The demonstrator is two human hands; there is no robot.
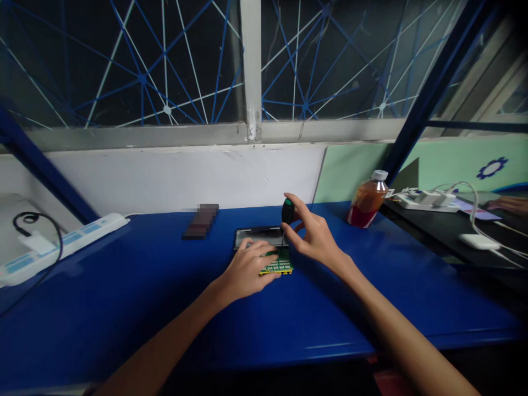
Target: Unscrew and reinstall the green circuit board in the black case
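Note:
A green circuit board [277, 265] with a yellow front edge lies on the blue table. My left hand [249, 269] holds it from the left, fingers over its top and thumb along the front edge. My right hand [311, 231] grips a screwdriver [287, 210] by its black and green handle. The screwdriver stands nearly upright, its thin shaft pointing down at the board; whether the tip sits in a screw is too small to tell. Just behind the board is a black case or tray [256, 236], partly covered by my left fingers.
A dark, pixelated flat object [201, 221] lies at the back left. White power strips [61, 247] stand on the far left and on the black desk at right. A drink bottle [368, 199] is at the back right. Another person's hand [509, 205] shows at the right edge.

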